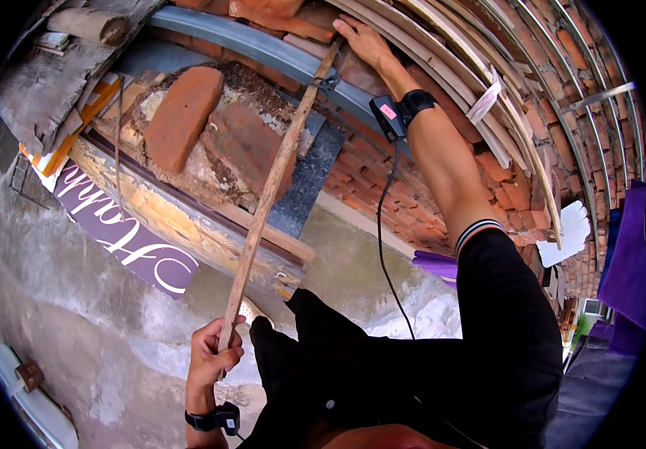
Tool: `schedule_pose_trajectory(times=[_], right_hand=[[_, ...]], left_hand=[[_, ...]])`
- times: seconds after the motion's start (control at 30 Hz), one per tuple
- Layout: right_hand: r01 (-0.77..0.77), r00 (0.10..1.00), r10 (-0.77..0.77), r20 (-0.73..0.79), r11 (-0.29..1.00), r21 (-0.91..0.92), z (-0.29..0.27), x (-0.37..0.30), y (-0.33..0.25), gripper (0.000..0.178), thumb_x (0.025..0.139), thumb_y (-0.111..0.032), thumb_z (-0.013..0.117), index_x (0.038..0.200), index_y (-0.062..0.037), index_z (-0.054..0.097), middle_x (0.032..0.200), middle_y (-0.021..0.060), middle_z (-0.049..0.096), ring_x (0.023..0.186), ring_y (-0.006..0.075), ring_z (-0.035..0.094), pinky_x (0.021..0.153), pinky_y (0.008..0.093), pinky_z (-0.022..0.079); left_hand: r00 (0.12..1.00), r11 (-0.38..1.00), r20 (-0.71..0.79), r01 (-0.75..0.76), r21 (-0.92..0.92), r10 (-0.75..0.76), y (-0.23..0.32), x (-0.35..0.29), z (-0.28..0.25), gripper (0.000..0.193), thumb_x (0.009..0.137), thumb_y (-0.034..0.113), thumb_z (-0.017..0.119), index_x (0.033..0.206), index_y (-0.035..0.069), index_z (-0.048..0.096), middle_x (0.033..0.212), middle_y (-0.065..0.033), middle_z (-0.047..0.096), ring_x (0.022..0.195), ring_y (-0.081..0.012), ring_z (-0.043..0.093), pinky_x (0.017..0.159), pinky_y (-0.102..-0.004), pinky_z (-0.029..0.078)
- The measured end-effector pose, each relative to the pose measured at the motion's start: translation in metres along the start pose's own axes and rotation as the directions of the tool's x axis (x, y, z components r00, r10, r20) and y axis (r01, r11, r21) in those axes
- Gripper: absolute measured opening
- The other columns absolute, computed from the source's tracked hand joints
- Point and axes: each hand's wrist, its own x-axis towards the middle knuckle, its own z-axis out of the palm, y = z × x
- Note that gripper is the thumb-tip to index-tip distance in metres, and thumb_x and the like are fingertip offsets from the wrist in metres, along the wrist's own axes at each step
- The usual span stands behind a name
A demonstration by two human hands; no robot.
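Observation:
A long, rough wooden stick [267, 202] slants across the middle, its lower end wrapped by the fingers of my left hand [214, 352]. Dark wire or cord [327, 81] is wound about the stick near its upper end, where it crosses a curved grey metal bar [263, 49]. My right hand [368, 45] reaches to the far side, close beside the stick's top and against the edge of stacked wooden planks [443, 63]. Its visible fingers stretch out, and the rest are partly hidden. Both wrists wear black straps with small devices.
Reddish stone slabs [184, 116] rest on a ledge left of the stick, above a splintered wooden beam [166, 198] and a purple printed banner [125, 232]. Loose bricks [390, 191] are piled under my right arm. A black cable [383, 224] hangs from my right wrist.

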Motion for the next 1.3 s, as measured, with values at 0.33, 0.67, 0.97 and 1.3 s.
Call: schedule_pose_trajectory(times=[0.33, 0.67, 0.97, 1.3], right_hand=[[0.046, 0.998, -0.048, -0.045, 0.998, -0.049, 0.006, 0.000, 0.004, 0.060, 0.088, -0.055, 0.044, 0.127, -0.0090, 0.053, 0.124, 0.0219, 0.054, 0.118, 0.0370, 0.048, 0.099, 0.0373, 0.037], [0.165, 0.985, -0.142, 0.101, 0.947, -0.277, -0.021, -0.019, -0.005, 0.052, 0.091, -0.042, 0.049, 0.127, -0.0046, 0.049, 0.121, 0.0250, 0.054, 0.115, 0.0387, 0.050, 0.097, 0.0393, 0.039], [0.174, 0.975, -0.212, -0.071, 0.919, -0.354, -0.017, -0.033, -0.004, 0.041, 0.089, -0.034, 0.055, 0.119, -0.0066, 0.056, 0.106, 0.0237, 0.061, 0.101, 0.0408, 0.057, 0.084, 0.0423, 0.046], [0.191, 0.966, -0.245, -0.084, 0.893, -0.407, -0.016, -0.033, -0.004, 0.039, 0.088, -0.032, 0.057, 0.116, -0.0052, 0.058, 0.102, 0.0228, 0.062, 0.096, 0.0400, 0.058, 0.082, 0.0423, 0.047]], left_hand=[[0.999, 0.998, 0.034, 0.002, -0.059, 0.000, 0.001, -0.001, 0.002, 0.054, 0.066, -0.013, 0.057, 0.119, -0.006, 0.053, 0.063, -0.0004, 0.047, 0.044, -0.0043, 0.039, 0.041, -0.0189, 0.029], [1.000, 0.998, 0.007, -0.015, -0.063, 0.016, 0.000, 0.003, -0.001, 0.054, 0.063, -0.009, 0.062, 0.117, -0.008, 0.052, 0.060, -0.0023, 0.047, 0.041, -0.0063, 0.039, 0.038, -0.0199, 0.030], [1.000, 0.992, 0.021, 0.008, -0.124, -0.006, -0.009, -0.001, 0.016, 0.054, 0.064, -0.014, 0.058, 0.117, -0.005, 0.054, 0.061, 0.0002, 0.048, 0.045, -0.0038, 0.040, 0.041, -0.0180, 0.028], [1.000, 0.996, 0.024, -0.013, -0.094, 0.016, -0.005, 0.001, 0.005, 0.055, 0.064, -0.013, 0.060, 0.117, -0.005, 0.053, 0.063, 0.0000, 0.049, 0.046, -0.0034, 0.041, 0.042, -0.0177, 0.029]])
